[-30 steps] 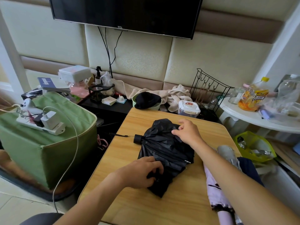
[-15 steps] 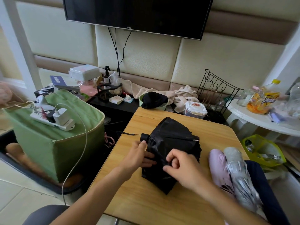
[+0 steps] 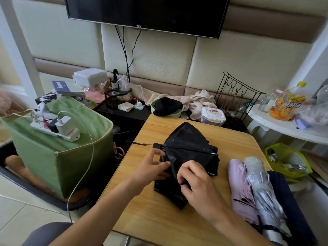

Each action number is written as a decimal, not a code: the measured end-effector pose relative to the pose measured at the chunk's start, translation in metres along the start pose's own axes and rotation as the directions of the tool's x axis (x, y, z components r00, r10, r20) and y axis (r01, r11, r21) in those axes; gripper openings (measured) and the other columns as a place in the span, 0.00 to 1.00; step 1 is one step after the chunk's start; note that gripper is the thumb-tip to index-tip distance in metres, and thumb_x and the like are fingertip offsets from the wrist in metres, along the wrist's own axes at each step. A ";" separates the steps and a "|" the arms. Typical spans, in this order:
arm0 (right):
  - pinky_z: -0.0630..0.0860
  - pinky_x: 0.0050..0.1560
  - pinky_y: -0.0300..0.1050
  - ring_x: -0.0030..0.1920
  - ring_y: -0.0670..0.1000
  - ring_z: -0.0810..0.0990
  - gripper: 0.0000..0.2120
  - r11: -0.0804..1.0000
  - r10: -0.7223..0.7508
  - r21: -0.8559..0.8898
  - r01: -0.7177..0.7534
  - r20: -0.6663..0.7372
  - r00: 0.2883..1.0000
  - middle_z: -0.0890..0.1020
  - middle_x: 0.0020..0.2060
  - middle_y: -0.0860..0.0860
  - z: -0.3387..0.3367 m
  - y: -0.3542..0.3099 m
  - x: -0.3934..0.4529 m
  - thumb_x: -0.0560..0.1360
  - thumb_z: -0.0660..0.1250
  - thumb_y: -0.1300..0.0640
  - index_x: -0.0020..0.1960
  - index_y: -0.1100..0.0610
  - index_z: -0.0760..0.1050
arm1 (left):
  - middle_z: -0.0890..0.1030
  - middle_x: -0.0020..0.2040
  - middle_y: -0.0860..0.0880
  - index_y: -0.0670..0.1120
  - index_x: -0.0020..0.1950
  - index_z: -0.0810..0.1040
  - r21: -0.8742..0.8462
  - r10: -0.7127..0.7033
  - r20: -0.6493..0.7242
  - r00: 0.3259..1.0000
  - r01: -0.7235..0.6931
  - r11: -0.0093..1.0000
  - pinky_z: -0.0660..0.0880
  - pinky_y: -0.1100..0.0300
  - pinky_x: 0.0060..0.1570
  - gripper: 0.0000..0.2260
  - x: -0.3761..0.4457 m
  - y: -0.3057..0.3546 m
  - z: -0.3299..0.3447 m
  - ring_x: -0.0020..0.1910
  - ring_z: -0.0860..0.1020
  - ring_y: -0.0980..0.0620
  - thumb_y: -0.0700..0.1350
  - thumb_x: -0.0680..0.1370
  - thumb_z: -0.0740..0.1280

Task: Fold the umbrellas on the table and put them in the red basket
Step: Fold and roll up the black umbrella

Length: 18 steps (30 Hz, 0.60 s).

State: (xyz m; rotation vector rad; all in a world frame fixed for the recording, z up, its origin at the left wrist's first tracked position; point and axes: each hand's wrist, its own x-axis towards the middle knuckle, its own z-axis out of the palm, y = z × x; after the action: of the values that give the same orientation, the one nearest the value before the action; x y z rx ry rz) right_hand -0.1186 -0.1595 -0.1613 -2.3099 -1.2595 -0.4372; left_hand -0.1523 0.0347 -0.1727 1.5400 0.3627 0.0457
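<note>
It was a lived-in home room: a wall-mounted television point(image 3: 147, 13) hung over padded wall panels point(image 3: 239, 63), towels point(image 3: 200, 102), snack bags point(image 3: 285, 105) and a green fabric storage box point(image 3: 58, 155) crowded round the small wooden worktop point(image 3: 159, 219).

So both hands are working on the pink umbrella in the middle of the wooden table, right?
Not quite: the head view shows the left hand and right hand pinching the black umbrella in the middle of the wooden table. The pink umbrella lies untouched at the right.

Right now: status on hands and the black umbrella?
Left hand and right hand both pinching black umbrella canopy. Umbrella on table, half folded. Red basket not visible.
</note>
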 end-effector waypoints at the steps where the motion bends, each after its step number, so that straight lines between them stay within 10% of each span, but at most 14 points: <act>1: 0.70 0.52 0.35 0.51 0.45 0.72 0.18 1.000 -0.011 0.023 0.012 -0.030 0.999 0.70 0.48 0.43 -0.002 0.000 0.001 0.69 0.69 0.74 0.44 0.52 0.70 | 0.84 0.53 0.39 0.47 0.60 0.72 0.010 -0.002 0.007 1.000 0.002 1.000 0.84 0.49 0.52 0.08 0.000 0.000 0.000 0.47 0.87 0.45 0.40 0.83 0.67; 8: 0.72 0.54 0.36 0.51 0.47 0.76 0.17 0.997 -0.051 0.043 0.059 -0.167 0.985 0.74 0.49 0.45 -0.008 0.000 -0.002 0.69 0.68 0.77 0.46 0.56 0.75 | 0.80 0.55 0.41 0.50 0.60 0.76 0.035 0.043 -0.026 0.999 -0.042 0.999 0.84 0.52 0.51 0.08 -0.002 0.000 0.002 0.47 0.87 0.49 0.40 0.85 0.61; 14: 0.76 0.59 0.48 0.53 0.50 0.82 0.13 0.982 -0.185 -0.022 0.186 -0.274 0.944 0.82 0.49 0.49 -0.006 -0.002 -0.009 0.73 0.70 0.75 0.48 0.58 0.81 | 0.80 0.49 0.45 0.40 0.55 0.77 0.001 0.004 -0.040 0.999 -0.004 1.000 0.82 0.45 0.57 0.23 -0.004 0.005 0.005 0.47 0.86 0.48 0.60 0.84 0.60; 18: 0.77 0.63 0.52 0.55 0.51 0.84 0.10 0.970 -0.231 -0.005 0.243 -0.329 0.916 0.85 0.51 0.50 -0.003 0.000 -0.013 0.76 0.68 0.72 0.49 0.60 0.83 | 0.85 0.52 0.50 0.50 0.58 0.81 0.093 0.015 0.073 0.997 -0.022 0.995 0.80 0.58 0.53 0.26 -0.010 0.006 0.006 0.51 0.85 0.54 0.70 0.80 0.59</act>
State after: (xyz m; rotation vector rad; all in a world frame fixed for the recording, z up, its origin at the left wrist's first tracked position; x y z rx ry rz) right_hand -0.1252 -0.1699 -0.1652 -1.9560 -1.3655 -0.8379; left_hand -0.1588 0.0270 -0.1644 1.6338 0.2967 -0.0123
